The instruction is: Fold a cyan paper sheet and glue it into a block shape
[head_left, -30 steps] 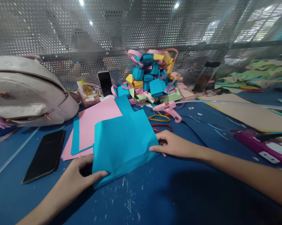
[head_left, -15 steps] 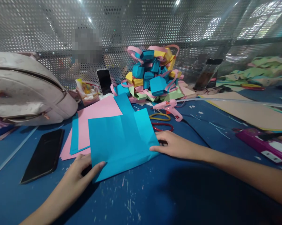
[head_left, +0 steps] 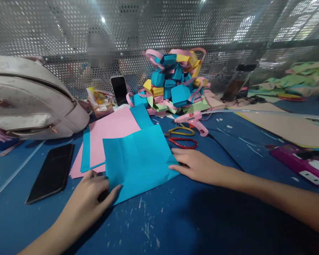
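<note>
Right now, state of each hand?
Left hand: half-curled, thumb on blue paper; firm grip unclear.
Right hand: half-open, thumb at paper's right edge; grip unclear.

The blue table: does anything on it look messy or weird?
A little: pale strips lie scattered right of the pink glue gun, like offcuts, and the blue paper buckles near the left hand instead of lying flat.

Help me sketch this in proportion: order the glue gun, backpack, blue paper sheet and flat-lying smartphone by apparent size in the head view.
Largest first:
1. White backpack, cropped at left
2. Blue paper sheet
3. Flat-lying smartphone
4. Pink glue gun
</note>
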{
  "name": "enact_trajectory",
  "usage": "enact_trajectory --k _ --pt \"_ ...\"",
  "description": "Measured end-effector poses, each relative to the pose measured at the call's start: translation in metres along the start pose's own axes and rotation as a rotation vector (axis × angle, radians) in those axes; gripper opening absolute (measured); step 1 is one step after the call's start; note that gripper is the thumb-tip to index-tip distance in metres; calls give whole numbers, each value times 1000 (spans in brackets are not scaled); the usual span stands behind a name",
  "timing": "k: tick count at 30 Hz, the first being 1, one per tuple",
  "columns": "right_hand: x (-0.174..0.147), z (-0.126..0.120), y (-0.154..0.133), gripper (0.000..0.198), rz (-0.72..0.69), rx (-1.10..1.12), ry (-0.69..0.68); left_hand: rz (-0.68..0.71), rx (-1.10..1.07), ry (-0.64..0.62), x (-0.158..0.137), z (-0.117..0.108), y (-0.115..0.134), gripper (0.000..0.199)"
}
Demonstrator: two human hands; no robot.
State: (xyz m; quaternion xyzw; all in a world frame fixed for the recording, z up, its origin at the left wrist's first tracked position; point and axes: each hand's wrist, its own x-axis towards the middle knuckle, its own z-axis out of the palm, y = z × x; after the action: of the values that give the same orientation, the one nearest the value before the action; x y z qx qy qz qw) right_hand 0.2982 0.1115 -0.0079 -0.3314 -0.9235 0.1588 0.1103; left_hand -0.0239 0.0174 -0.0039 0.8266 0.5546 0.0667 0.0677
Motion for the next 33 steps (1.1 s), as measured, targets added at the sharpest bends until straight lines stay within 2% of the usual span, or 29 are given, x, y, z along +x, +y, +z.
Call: enact_trajectory --k 8,13,21,26,30,33 --pt "-1 9 -1 24 -64 -193 61 106 171 100 1 -2 4 44" --pt "-2 11 -3 25 -73 -268 71 128 158 114 1 -3 5 43" --pt "-2 8 -3 25 -98 -270 29 174 183 97 -1 -5 8 42" --pt "-2 8 -2 27 -93 -258 15 166 95 111 -3 -3 6 40" --pt "-2 9 -2 27 -68 -235 3 76 -83 93 -5 0 -1 34" --pt "-2 7 -1 31 -38 -132 4 2 -194 39 -8 2 -6 29"
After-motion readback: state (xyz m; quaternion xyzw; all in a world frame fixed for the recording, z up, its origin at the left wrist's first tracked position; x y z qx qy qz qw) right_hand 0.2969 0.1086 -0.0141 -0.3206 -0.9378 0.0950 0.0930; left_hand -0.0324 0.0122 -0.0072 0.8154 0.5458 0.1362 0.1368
